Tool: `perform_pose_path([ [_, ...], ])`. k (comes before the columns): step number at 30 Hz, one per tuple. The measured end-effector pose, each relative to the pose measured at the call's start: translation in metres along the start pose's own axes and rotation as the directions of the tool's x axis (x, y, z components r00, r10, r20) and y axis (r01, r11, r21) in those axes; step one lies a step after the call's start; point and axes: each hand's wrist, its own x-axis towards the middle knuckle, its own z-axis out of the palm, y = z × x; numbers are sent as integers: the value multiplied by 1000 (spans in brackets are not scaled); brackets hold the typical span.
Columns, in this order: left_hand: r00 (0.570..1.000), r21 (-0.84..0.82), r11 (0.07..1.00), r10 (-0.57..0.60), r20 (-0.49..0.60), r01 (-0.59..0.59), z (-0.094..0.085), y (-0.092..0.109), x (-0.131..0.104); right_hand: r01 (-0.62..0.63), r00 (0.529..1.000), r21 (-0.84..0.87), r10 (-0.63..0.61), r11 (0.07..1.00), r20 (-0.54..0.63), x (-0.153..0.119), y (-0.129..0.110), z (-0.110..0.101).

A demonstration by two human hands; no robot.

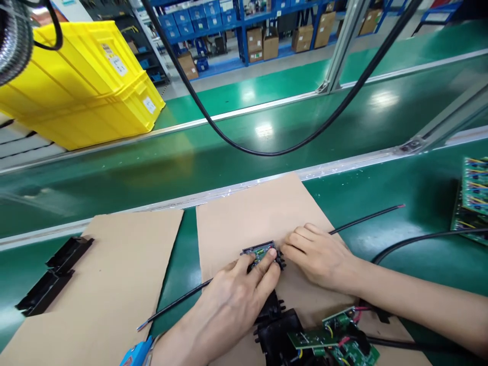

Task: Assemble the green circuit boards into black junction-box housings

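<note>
At nine o'clock from the board, two black cases lie on cardboard. The left hand, fingers slightly spread, presses the board in its case. At three o'clock, the right hand curls beside it; its grip I cannot tell. Wired boards sit around five.

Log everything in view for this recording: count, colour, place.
Held board: one, green, in a black housing under left fingertips
Left housings: two, black, left sheet
Near housings: several, black, bottom centre
Loose boards: several, green, bottom centre-right
Stacked boards: count unclear, green, far right
Cables: several, black, overhead and on bench
Sheets: two, tan, on bench
Bench: green
Crates: two, yellow, upper left
Hose: one, silvery, top left
Shelving: blue, background, with bins, boxes
Blue object: one, by left wrist
Hands: two, left, right, centre
</note>
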Motion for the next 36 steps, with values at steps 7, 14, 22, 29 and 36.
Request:
perform_pose_path([
  [7,995,-182,982,-41,86,56,-9,0,7,15,998,143,-6,990,-65,4,5,0],
  [14,894,-509,832,-381,-238,219,8,-30,-19,-93,996,304,87,948,33,1,15,-16],
  [22,928,-512,853,-266,-261,100,32,-34,-14,22,1000,237,-18,971,-20,8,10,-6],
  [29,931,-479,874,-235,-280,76,33,-37,-13,53,998,202,-45,978,-48,10,8,-2],
  [36,921,-583,797,-330,-206,155,27,-31,-14,-41,999,304,35,952,27,-2,20,-14],
])
